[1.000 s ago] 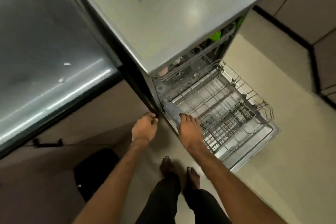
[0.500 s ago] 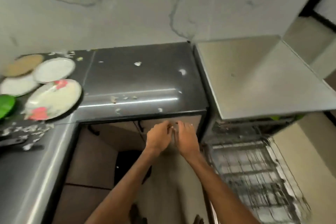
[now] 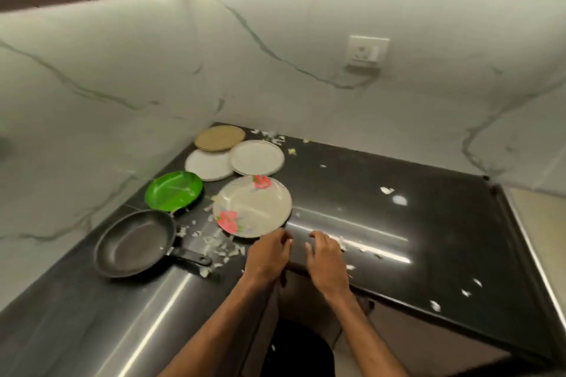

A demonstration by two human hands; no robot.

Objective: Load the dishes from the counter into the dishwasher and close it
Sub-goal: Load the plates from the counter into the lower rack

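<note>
A floral white plate lies on the dark counter near the inner corner. Behind it sit two white plates and a brown plate. A green plate is to its left, and a black frying pan lies nearer me. My left hand hovers at the floral plate's near edge, fingers loosely curled, holding nothing. My right hand is beside it over the counter edge, also empty. The dishwasher is out of view.
White food scraps are scattered across the counter. A wall socket sits on the marble backsplash. The steel top of an appliance adjoins the counter at right. A dark bin stands on the floor below my arms.
My view swung from the open dishwasher rack up and left to the counter. Both hands left the rack and rose to the counter edge by the floral plate.
</note>
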